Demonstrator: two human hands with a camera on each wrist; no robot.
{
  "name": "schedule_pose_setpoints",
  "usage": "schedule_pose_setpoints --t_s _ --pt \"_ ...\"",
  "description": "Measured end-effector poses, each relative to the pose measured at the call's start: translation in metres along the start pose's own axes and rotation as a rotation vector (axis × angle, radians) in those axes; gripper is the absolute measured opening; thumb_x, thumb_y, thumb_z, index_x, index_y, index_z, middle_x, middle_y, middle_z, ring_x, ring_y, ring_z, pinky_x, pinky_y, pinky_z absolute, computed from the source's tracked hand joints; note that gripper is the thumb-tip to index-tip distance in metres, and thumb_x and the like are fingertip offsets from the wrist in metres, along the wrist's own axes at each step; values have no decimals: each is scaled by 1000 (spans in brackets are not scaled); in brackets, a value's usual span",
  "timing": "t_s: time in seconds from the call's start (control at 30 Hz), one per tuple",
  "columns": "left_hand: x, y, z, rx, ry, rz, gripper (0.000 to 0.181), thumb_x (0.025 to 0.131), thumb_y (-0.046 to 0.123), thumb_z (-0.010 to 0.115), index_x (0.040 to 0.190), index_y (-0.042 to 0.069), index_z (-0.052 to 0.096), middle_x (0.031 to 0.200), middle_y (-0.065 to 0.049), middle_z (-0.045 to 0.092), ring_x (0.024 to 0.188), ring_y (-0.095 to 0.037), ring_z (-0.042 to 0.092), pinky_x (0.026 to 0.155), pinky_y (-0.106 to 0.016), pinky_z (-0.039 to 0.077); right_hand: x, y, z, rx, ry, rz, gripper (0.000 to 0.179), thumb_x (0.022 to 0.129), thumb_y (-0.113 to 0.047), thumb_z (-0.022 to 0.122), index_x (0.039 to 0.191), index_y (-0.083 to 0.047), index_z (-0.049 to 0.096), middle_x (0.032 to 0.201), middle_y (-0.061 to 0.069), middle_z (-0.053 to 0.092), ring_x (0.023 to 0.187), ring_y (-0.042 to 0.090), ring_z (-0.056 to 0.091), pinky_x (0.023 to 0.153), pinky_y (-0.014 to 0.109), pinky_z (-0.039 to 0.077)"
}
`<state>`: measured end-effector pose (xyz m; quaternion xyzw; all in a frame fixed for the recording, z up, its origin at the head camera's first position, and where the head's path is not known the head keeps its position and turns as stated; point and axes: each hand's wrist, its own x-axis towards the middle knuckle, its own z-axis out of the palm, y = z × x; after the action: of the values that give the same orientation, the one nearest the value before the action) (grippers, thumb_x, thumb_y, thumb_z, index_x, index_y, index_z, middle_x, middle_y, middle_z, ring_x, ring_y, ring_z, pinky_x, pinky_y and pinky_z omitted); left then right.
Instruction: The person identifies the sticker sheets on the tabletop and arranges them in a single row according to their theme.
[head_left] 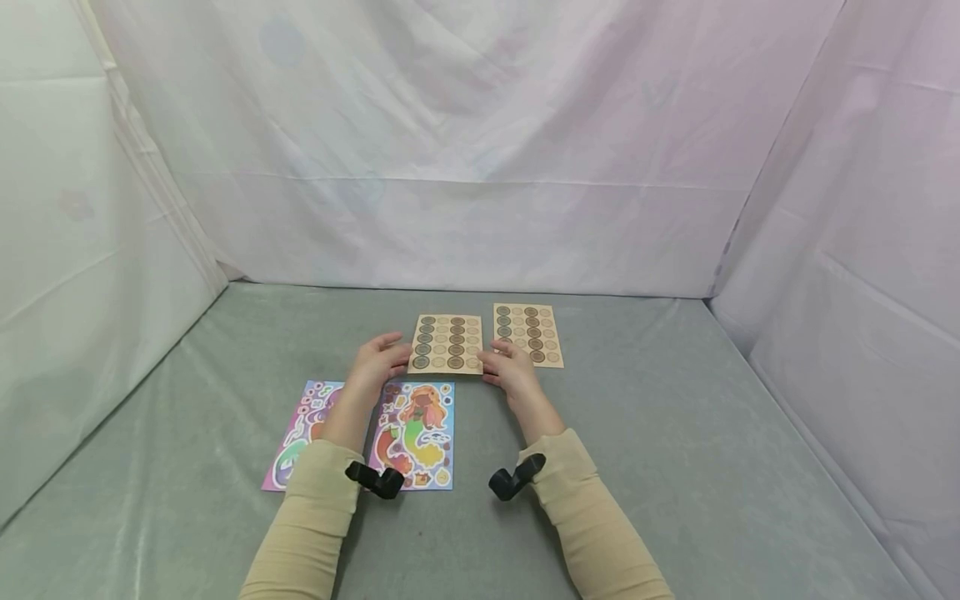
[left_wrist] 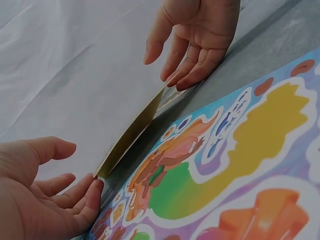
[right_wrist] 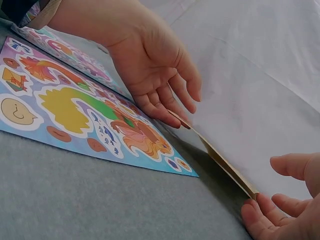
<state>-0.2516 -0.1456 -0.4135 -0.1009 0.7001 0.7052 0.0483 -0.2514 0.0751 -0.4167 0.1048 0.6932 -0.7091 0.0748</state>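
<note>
Between my two hands is a tan sheet of round stickers (head_left: 446, 343), its near edge raised over the table with a shadow beneath. My left hand (head_left: 380, 360) touches its left edge with the fingertips, and the thumb stands apart from the paper. On the opposite edge, the fingertips of my right hand (head_left: 512, 369) meet the sheet, thumb also lifted away. The wrist views show the sheet's plain edge and underside (left_wrist: 132, 132), slightly bowed between the fingers.
A second tan sticker sheet (head_left: 551, 337) lies behind my right hand. Two colourful mermaid sticker sheets, one at the left (head_left: 285, 475) and one nearer the middle (head_left: 442, 417), lie under and beside my left forearm. White curtains (head_left: 465, 233) enclose the grey table (head_left: 675, 467).
</note>
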Motion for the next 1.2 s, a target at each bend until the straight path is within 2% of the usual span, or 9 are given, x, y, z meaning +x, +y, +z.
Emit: schedule_pose_setpoints --t_s 0.27,0.53,0.77,1.03,1.2 --pt "-3 1 2 69 36 20 55 92 5 60 143 0 39 130 -23 53 114 -34 55 95 -40 46 -1 -1 0 -4 12 4 50 86 -6 68 133 1 52 109 15 62 83 16 62 74 27 54" --pt "-3 0 3 96 58 27 54 90 4 62 141 1 43 126 -21 56 108 -29 57 89 -34 49 -1 0 -1 -25 14 16 51 83 -3 70 131 -1 55 99 12 64 75 13 62 69 25 55" --pt "-3 1 4 99 69 38 56 88 1 64 141 3 45 123 -20 57 104 -27 59 84 -30 51 0 -1 -3 -19 -4 10 56 82 1 70 135 -2 52 98 12 65 72 13 63 67 24 55" --pt "-9 12 4 78 58 64 56 87 -1 62 141 3 45 117 -19 60 93 -22 61 83 -30 52 -2 -6 -5 -3 -26 -8 64 79 6 69 138 -2 48 91 11 65 71 14 64 64 25 55" --pt "-13 19 2 72 36 88 58 87 -1 62 142 3 43 111 -14 61 87 -15 60 88 -34 50 -2 -9 -6 8 -41 -10 65 79 7 69 139 -3 48 92 11 66 72 14 63 65 25 54"
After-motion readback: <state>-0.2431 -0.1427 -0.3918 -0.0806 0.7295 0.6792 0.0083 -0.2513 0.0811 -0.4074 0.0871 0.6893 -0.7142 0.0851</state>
